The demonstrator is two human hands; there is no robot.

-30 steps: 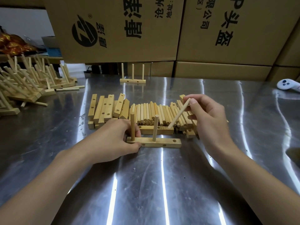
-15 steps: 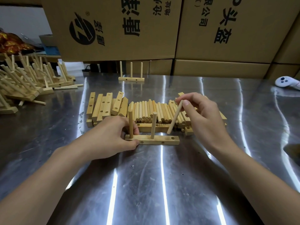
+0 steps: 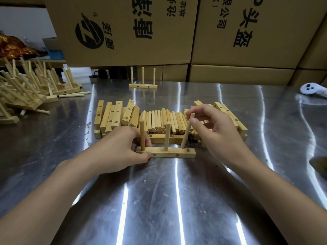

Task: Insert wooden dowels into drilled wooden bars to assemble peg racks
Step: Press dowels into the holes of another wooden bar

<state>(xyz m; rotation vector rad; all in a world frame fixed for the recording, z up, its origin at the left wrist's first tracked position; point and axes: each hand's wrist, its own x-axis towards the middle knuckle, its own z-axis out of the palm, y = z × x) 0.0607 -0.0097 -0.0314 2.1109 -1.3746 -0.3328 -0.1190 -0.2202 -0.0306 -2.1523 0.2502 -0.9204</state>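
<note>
Pinching right hand [image 3: 217,131] holds tilted dowel [image 3: 188,130]; left hand [image 3: 120,147] grips bar [image 3: 174,152].

Pale drilled bar [image 3: 174,152] flat on table, 2 dowels [image 3: 167,136] upright, 3rd dowel [image 3: 187,130] tilted at end hole.

Bright overhead light throws long white glare streaks across the steel bench [image 3: 159,200], focus stays sharp, and wide-angle distortion bends the edges.
</note>
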